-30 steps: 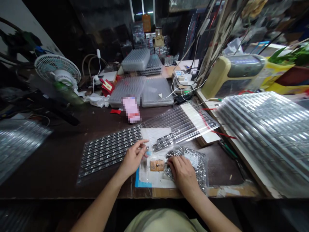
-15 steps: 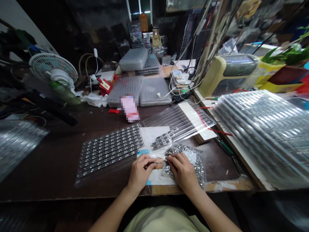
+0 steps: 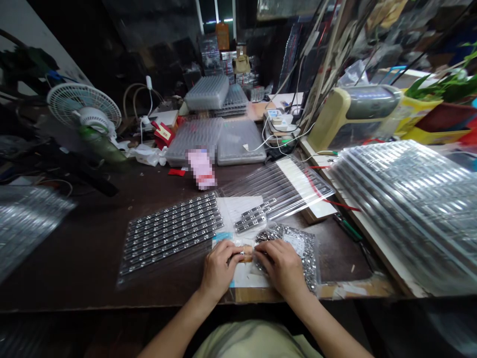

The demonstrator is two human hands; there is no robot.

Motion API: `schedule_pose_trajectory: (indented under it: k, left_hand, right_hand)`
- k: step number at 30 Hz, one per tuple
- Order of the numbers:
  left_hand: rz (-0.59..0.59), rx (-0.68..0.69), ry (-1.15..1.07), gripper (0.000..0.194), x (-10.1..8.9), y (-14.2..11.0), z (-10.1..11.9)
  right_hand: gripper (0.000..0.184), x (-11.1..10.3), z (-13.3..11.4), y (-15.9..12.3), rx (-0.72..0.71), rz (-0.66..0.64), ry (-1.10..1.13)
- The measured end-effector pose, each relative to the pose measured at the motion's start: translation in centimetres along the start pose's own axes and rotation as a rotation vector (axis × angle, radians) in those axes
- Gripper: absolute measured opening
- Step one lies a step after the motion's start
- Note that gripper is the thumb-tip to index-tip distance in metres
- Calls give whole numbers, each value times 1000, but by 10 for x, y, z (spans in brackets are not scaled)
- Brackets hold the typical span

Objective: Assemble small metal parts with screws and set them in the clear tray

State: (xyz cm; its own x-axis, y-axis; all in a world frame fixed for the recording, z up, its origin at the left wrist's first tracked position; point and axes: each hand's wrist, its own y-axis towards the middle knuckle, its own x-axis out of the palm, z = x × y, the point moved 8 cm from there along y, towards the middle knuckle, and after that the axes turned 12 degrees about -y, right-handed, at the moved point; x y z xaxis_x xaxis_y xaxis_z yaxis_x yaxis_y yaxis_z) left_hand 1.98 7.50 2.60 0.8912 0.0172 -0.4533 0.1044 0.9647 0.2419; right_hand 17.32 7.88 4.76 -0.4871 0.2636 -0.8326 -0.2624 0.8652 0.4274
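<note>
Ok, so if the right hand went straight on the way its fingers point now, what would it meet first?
The right hand, lying over the clear bag of small metal parts, points up and left, so it would probably meet the small tan block first, though depth is hard to judge here.

**Dim Room, Hard Glare on Plastic**

Light is low and the corners sink into shadow. A narrow bright window [image 3: 216,12] glows beyond the far end of the counter [image 3: 74,238]. Glare streaks the clear plastic trays [image 3: 402,209] at the counter's right, which smear out of focus, as does the stack [image 3: 30,219] at its left. Wide-angle distortion bows the counter's near edge; a pink patch [image 3: 199,169] is pixelated.
</note>
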Motion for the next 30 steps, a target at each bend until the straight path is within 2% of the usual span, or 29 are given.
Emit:
schedule_pose_trajectory:
  k: [4,6,10,13,16,23,30]
  left_hand:
    - [149,-75,-197,14,-15,0,-10]
    - [172,-103,-236,16,-18,0,-14]
    - [158,-113,-246,15,-18,1,-16]
    - [156,-122,-250,15,-16,1,-16]
    - [158,-137,-259,15,-15,1,-17]
    - [141,-172,-263,16,-13,5,-16]
    - [2,-10,-50,10,8,10,9]
  right_hand:
    - [8,9,-18,7,-40,-19,-61]
    - [4,17,-25,9,-60,-30,-83]
    - [6,23,-30,8,-77,-55,-117]
    - [11,17,-23,7,-66,-48,-160]
    - [9,8,-11,6,-35,-30,-245]
    - [5,11,-8,3,-116,-83,-375]
    - [11,4,-2,-1,-52,25,-207]
